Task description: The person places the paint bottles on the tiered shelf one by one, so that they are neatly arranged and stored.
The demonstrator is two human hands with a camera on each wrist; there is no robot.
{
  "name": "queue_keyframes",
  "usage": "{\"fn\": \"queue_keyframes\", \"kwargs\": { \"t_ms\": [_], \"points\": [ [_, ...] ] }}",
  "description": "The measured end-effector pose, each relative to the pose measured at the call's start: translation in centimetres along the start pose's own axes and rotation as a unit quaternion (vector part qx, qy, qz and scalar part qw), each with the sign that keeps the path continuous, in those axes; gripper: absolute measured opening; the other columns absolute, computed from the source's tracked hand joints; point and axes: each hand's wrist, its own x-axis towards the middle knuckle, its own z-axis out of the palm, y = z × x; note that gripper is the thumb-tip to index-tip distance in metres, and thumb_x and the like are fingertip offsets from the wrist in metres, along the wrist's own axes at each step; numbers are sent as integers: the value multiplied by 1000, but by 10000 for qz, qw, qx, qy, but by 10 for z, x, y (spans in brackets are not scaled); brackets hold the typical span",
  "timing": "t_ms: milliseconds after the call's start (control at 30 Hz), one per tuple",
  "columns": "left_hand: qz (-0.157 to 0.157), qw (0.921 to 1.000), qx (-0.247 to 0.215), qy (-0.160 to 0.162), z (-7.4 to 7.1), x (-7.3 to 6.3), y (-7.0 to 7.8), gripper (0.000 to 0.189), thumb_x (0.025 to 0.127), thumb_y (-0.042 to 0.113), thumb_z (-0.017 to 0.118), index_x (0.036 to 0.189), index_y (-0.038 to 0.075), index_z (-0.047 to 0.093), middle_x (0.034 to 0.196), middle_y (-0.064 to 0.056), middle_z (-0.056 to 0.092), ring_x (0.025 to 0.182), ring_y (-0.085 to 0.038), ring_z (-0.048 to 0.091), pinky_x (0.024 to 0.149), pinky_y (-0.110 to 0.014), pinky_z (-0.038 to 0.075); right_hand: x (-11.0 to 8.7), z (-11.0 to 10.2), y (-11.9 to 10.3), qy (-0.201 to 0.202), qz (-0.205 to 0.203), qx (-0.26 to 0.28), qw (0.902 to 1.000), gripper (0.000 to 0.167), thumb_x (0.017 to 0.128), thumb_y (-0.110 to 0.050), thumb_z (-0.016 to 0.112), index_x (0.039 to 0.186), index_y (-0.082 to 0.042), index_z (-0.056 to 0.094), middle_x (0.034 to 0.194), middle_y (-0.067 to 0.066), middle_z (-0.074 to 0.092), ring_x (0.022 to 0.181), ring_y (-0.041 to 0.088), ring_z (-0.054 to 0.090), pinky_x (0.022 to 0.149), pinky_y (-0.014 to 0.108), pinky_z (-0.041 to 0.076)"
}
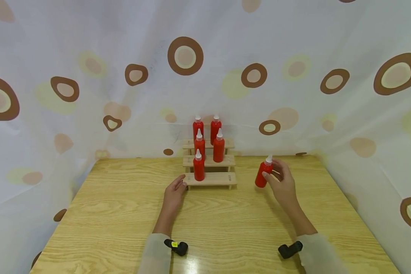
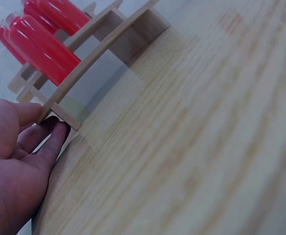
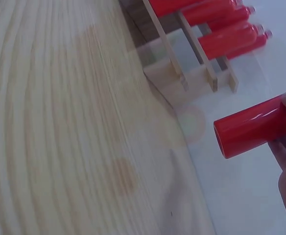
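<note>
Off the right side of a three-step wooden rack (image 1: 210,179), my right hand (image 1: 283,184) holds a red squeeze bottle (image 1: 261,176) with a white pointed cap. The bottle tilts slightly, and in the right wrist view its base (image 3: 224,139) shows above the table, with fingers round its upper part. My left hand (image 1: 174,192) grips the left end of the rack's lowest step (image 2: 59,95), fingers at its corner. One red bottle (image 1: 199,169) stands at the left of that step. Two more, a left bottle (image 1: 199,147) and a right bottle (image 1: 219,150), stand on the middle step.
On the top step stand two further red bottles, one left (image 1: 198,127) and one right (image 1: 215,127). The rack sits toward the back of a wood-grain table (image 1: 226,228). A white patterned sheet (image 1: 222,57) hangs behind the table and along both sides.
</note>
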Motion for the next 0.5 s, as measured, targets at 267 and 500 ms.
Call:
{"fn": "queue_keyframes", "kwargs": {
  "t_ms": [267, 500],
  "points": [
    [62, 10000, 6, -17, 0, -1, 0, 40, 104, 17, 57, 143, 10, 58, 152, -19, 48, 142, -33, 45, 114, -46, 42, 6, 41, -11, -233, -160, 355, 9990, 56, 96, -12, 70, 145, -8, 44, 136, 13, 54, 120, 6, 54, 103, 13, 45],
    [90, 10000, -16, -24, -2, 1, 0, 39, 104, 16, 57, 142, 9, 58, 150, -21, 50, 141, -34, 46, 114, -47, 42, 16, 80, -23, -414, -141, 613, 9972, 55, 95, -12, 71, 144, -7, 45, 136, 13, 55, 124, 16, 54, 108, 22, 46]
  ]
}}
